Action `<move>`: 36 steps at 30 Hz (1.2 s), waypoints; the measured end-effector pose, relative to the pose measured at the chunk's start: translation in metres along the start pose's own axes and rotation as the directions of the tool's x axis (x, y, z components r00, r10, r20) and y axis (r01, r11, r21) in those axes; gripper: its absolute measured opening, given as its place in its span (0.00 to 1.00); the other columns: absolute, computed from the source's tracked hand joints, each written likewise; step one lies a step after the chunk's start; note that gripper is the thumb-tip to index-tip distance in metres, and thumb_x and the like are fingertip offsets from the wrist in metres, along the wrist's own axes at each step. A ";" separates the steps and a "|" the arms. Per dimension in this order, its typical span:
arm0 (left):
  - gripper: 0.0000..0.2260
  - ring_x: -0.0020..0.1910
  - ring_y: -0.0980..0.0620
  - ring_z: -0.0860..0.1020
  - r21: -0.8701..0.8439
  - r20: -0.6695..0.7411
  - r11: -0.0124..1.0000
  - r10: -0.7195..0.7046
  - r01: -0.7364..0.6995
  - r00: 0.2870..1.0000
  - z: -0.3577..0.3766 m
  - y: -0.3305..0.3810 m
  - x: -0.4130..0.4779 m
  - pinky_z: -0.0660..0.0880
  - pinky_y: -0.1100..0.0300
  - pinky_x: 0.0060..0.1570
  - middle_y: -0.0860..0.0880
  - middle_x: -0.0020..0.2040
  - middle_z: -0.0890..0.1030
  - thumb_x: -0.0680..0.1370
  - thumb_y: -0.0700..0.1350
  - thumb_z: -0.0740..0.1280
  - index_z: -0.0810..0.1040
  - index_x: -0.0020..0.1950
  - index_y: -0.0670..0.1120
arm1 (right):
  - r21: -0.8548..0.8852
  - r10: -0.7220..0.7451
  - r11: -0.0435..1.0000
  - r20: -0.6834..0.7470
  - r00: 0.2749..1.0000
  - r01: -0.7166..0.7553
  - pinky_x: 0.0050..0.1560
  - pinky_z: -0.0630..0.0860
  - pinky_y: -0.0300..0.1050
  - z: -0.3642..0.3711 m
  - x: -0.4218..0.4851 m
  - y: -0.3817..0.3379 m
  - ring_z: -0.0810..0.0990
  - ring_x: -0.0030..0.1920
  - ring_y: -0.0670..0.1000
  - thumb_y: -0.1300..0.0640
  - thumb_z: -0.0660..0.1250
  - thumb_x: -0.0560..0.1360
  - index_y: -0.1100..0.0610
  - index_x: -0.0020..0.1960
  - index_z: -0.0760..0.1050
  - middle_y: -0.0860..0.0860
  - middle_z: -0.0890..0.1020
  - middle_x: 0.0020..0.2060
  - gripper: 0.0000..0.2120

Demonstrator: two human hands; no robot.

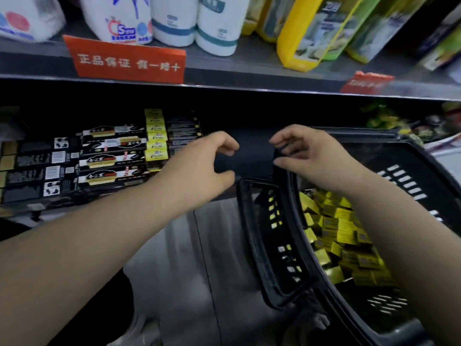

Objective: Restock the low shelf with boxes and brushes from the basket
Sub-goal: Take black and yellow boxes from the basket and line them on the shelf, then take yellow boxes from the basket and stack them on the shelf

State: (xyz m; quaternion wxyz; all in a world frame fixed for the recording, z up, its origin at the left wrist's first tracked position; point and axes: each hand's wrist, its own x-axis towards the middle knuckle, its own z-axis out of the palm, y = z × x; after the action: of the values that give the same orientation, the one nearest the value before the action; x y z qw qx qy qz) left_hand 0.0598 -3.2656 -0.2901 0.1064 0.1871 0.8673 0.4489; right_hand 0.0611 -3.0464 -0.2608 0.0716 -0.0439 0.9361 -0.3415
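Step in hand, as judged: btwn picks, w/ nothing carried yet. The L hand is held in a loose C in front of the bare gap on the low shelf, empty, thumb and fingers apart. The R hand is set at the far-left corner of the basket; the rim appears to be pinched btwn thumb and fingers, though blur leaves this uncertain. In the basket, R of the gap, yellow boxes are heaped loose; no brushes can be made out.

Next move prob. calls for a box to be gripped from the heap, lifted over the rim and laid flat in the gap beside the stacked boxes already shelved.

Room: the gap is open ahead, but it is overhung by the upper shelf, so entry must be kept low. The handle is hung down on the basket's L side, near the path.
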 end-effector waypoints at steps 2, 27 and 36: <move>0.15 0.56 0.61 0.73 0.036 0.065 0.992 0.121 -0.123 0.991 0.015 0.022 -0.001 0.66 0.68 0.56 0.60 0.54 0.76 0.73 0.43 0.68 0.74 0.58 0.54 | 0.012 0.068 0.998 -0.016 0.998 -0.068 0.48 0.75 0.40 -0.016 -0.029 0.014 0.76 0.42 0.47 0.66 0.72 0.70 0.48 0.48 0.75 0.46 0.79 0.43 0.15; 0.13 0.58 0.58 0.72 0.258 0.683 0.764 0.289 -0.591 0.671 0.138 0.097 0.049 0.69 0.62 0.55 0.59 0.61 0.74 0.78 0.52 0.61 0.71 0.63 0.56 | -0.376 0.875 0.477 0.111 0.472 -0.795 0.47 0.71 0.45 -0.094 -0.153 0.249 0.72 0.52 0.51 0.61 0.76 0.66 0.54 0.69 0.64 0.53 0.72 0.61 0.36; 0.15 0.53 0.58 0.76 0.050 0.540 0.971 0.169 -0.232 0.824 0.153 0.102 0.058 0.73 0.59 0.55 0.59 0.51 0.76 0.78 0.54 0.62 0.72 0.63 0.51 | -0.411 0.637 0.695 -0.029 0.770 -0.590 0.52 0.75 0.47 -0.116 -0.139 0.204 0.79 0.51 0.52 0.44 0.74 0.67 0.54 0.54 0.79 0.50 0.82 0.50 0.20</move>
State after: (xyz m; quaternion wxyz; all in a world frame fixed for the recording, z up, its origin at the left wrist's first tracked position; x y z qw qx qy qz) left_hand 0.0850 -3.0741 -0.2955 0.2840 0.4000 0.8032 0.3380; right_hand 0.1726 -2.7988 -0.2906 0.2253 0.2381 0.9397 -0.0976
